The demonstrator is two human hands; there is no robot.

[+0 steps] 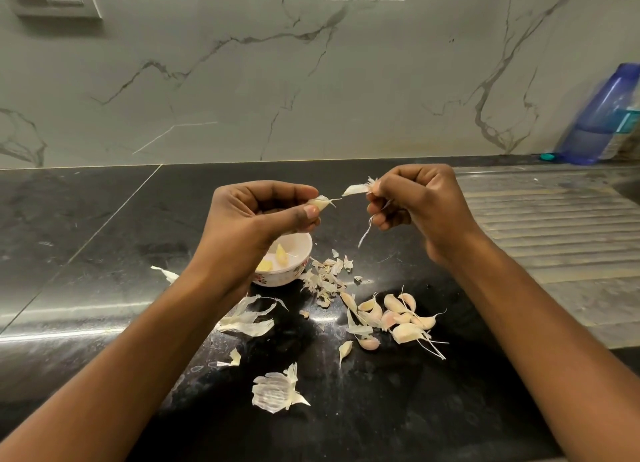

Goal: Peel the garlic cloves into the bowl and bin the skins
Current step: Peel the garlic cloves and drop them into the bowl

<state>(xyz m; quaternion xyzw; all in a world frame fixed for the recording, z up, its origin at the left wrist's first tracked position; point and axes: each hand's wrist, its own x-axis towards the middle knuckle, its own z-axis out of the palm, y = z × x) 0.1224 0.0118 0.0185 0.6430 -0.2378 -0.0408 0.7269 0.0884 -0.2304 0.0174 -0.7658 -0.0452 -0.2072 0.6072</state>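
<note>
My left hand [256, 216] pinches a pale garlic clove [320, 203] between thumb and fingers, above the small white bowl [296, 271]. My right hand [415, 207] pinches a strip of papery skin [356, 189] just pulled off it, with a thin strand hanging down. The bowl holds peeled yellowish cloves [281, 255]. A pile of unpeeled cloves [398, 318] lies on the black counter to the right of the bowl. Loose skins [323, 276] are scattered beside the bowl, and larger husks [275, 392] lie nearer me.
A marble backsplash rises behind the black counter [86, 254]. The ribbed steel sink drainboard [554, 226] takes up the right side. A blue plastic bottle [602, 115] stands at the back right, with a small teal cap [547, 156] next to it. No bin is in view.
</note>
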